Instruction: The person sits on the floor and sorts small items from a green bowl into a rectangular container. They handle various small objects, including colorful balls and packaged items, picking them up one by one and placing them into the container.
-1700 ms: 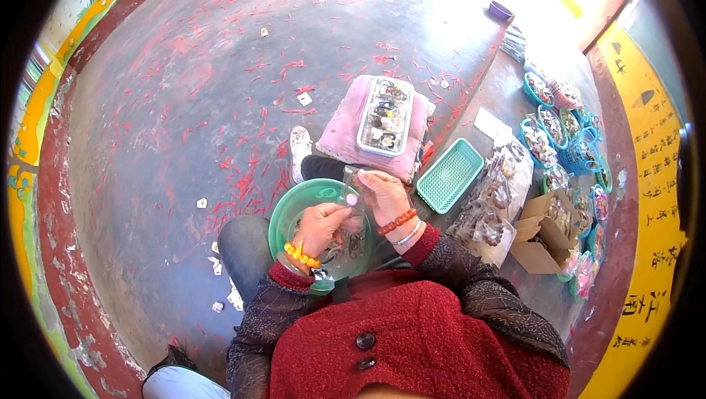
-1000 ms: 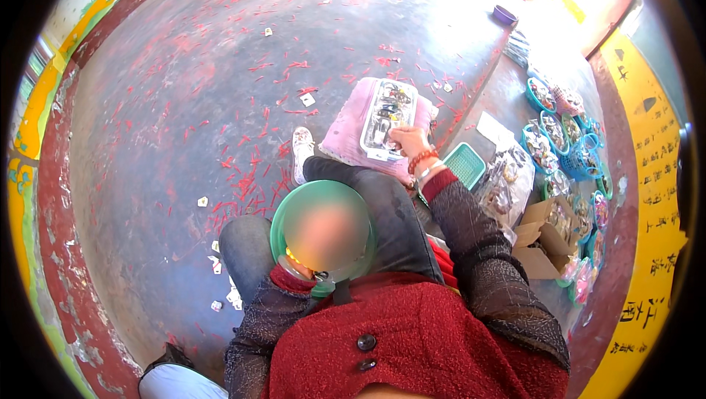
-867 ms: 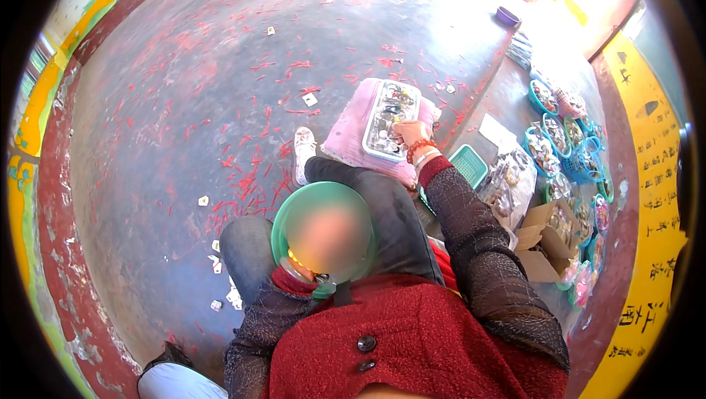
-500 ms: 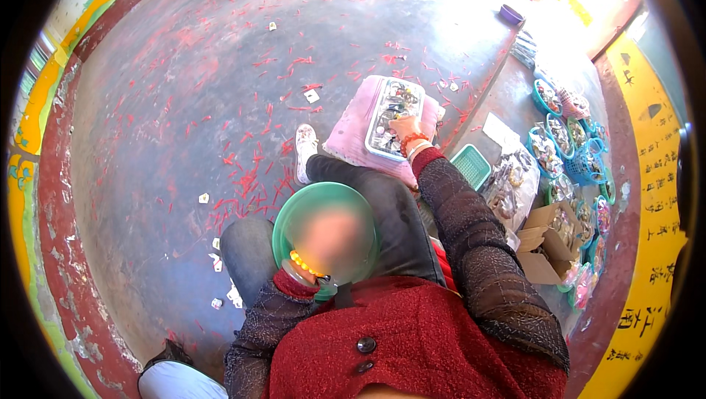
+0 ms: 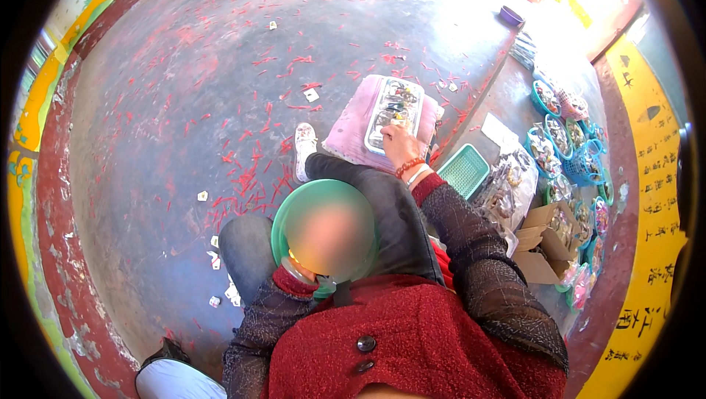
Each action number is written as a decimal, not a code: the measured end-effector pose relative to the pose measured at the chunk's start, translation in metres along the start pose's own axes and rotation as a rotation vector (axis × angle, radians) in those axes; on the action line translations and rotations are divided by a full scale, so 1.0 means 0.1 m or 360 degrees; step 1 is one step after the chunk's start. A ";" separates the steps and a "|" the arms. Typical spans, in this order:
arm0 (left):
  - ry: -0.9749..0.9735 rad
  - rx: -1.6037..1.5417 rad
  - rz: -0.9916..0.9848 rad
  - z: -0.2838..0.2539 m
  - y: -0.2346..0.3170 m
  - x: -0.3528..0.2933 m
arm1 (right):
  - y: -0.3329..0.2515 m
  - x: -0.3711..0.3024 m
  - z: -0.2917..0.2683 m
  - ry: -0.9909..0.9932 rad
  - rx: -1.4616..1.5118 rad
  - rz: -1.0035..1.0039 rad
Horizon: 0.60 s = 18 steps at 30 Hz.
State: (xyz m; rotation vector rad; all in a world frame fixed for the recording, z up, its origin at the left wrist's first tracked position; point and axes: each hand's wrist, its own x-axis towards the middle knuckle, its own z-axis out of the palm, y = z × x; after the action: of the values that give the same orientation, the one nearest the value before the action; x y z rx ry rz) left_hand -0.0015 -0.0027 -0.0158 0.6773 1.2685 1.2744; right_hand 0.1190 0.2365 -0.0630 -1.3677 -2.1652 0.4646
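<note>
My right hand (image 5: 402, 147), wearing a red beaded bracelet, reaches over the near end of a white tray (image 5: 373, 114). Its fingers are bent together among small mixed pieces (image 5: 401, 97) in black, silver and yellow; anything pinched there is too small to name. The tray lies on a pink cushion (image 5: 354, 116) in front of my right leg. Over my lap is a round green basin (image 5: 280, 231). My left hand (image 5: 327, 233), with a yellow bracelet, is over that basin, but blur hides its fingers and whatever they hold.
To the right stand a green plastic basket (image 5: 465, 169), a cardboard box (image 5: 540, 252), a clear bag (image 5: 507, 182) and several blue baskets (image 5: 586, 164) filled with small items. Red scraps (image 5: 254, 186) litter the floor. A purple basin (image 5: 510, 16) sits far off.
My right hand has drawn back toward me, from the tray's middle to its near edge. My left hand stays over the green basin.
</note>
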 end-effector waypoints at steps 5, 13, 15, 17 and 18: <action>0.0432 -0.0073 0.0263 -0.03 0.21 -0.09 | -0.46 -0.54 -0.25 -0.0007 0.0519 -0.0475; 0.0772 -0.0852 0.0632 -0.64 0.11 0.02 | -0.79 -1.47 -0.18 -0.0762 0.0718 -0.0787; 0.0749 -0.0952 0.0637 -0.68 0.09 0.06 | -0.84 -1.59 -0.16 -0.1026 0.0594 -0.0718; 0.0716 -0.0920 0.0618 -0.65 0.08 0.05 | -0.79 -1.66 -0.07 -0.1133 0.0510 -0.0874; 0.0699 -0.0904 0.0611 -0.64 0.08 0.05 | -0.79 -1.68 -0.04 -0.1181 0.0466 -0.0955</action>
State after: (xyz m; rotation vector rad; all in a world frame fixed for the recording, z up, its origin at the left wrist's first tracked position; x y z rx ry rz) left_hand -0.0646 -0.0122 -0.0260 0.2343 1.0557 2.0784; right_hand 0.1226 0.0504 -0.0586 -0.3470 -2.7709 1.1061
